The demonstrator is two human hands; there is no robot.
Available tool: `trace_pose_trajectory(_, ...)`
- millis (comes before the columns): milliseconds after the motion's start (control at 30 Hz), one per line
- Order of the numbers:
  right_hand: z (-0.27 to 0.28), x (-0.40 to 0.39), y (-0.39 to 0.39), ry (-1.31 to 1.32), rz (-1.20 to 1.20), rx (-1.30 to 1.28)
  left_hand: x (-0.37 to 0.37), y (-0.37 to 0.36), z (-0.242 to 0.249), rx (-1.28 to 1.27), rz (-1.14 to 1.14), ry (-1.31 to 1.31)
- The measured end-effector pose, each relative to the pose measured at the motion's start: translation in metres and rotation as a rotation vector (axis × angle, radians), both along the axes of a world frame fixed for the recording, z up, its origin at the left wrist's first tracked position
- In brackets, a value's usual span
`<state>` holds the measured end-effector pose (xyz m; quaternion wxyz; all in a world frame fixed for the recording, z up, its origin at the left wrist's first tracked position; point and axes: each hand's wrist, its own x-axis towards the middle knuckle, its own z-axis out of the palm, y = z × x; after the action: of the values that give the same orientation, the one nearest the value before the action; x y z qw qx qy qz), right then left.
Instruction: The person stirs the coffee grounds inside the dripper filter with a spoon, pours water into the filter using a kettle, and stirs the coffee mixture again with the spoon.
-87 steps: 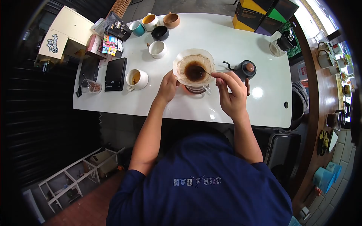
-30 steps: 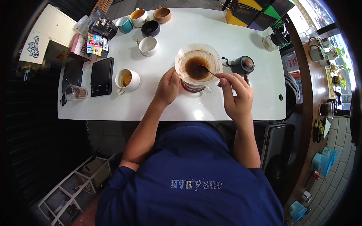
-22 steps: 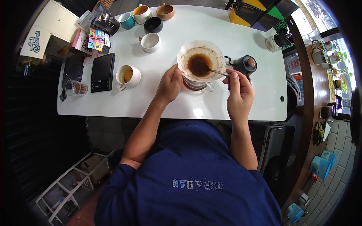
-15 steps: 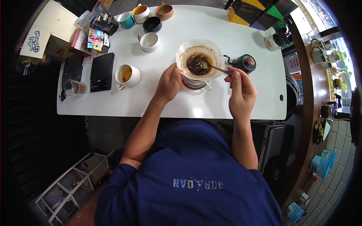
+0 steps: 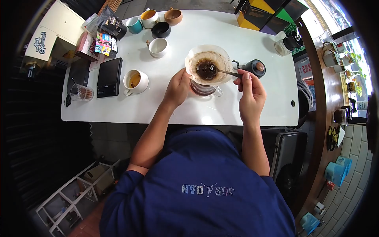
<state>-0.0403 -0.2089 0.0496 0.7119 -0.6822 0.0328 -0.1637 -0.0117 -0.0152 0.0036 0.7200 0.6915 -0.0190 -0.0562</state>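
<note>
Spoon (image 5: 223, 72) dipped into wet paper filter (image 5: 208, 64), right hand (image 5: 249, 91) pinching its handle.
Left hand (image 5: 177, 87) cupping dripper at nine o'clock; probably soft, tearable; best steadied by rim.

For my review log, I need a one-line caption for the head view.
Right hand holds a spoon in the coffee filter while the left hand steadies it on a white table.
</note>
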Motion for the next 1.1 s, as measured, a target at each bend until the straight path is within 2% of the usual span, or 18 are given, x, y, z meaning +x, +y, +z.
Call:
trace_pose_trajectory(133,0.005,0.000,0.000,-0.153,0.052,-0.168,0.000,0.000,-0.004,-0.022,0.003,-0.013)
trace_pose_trajectory(200,0.007,0.005,-0.001,-0.398,0.045,-0.584,0.001,0.003,-0.004,0.025,-0.014,0.014)
trace_pose_trajectory(267,0.007,0.005,0.000,-0.405,0.029,-0.630,0.000,0.005,-0.005,0.069,-0.035,0.045)
trace_pose_trajectory(367,0.003,0.004,0.003,-0.344,0.038,-0.597,0.000,0.004,-0.003,0.069,-0.048,-0.003)
trace_pose_trajectory(433,-0.008,0.003,0.005,-0.168,0.004,-0.390,-0.001,0.002,0.000,0.068,-0.021,-0.021)
trace_pose_trajectory(467,-0.008,0.003,0.006,-0.168,0.003,-0.389,0.000,0.002,-0.001,0.069,-0.021,-0.021)
trace_pose_trajectory(533,-0.007,0.001,0.010,0.027,-0.033,-0.050,0.001,0.003,-0.003,0.075,-0.032,-0.031)
trace_pose_trajectory(600,-0.009,0.001,0.010,0.050,-0.034,-0.020,0.001,0.004,-0.002,0.100,-0.034,-0.021)
trace_pose_trajectory(667,-0.011,0.001,0.009,0.042,-0.014,0.157,0.001,0.005,-0.002,0.124,-0.037,-0.012)
trace_pose_trajectory(700,-0.009,0.001,0.009,0.043,-0.015,0.156,0.001,0.006,-0.003,0.126,-0.038,-0.015)
trace_pose_trajectory(800,-0.003,-0.003,0.007,-0.025,-0.017,0.069,0.001,0.005,-0.004,0.099,-0.046,0.002)
trace_pose_trajectory(867,-0.001,-0.003,0.004,-0.217,0.010,-0.229,0.002,0.005,-0.004,0.070,-0.052,0.019)
trace_pose_trajectory(1100,0.011,-0.001,-0.001,-0.349,0.037,-0.600,0.000,0.004,-0.003,0.063,-0.046,-0.012)
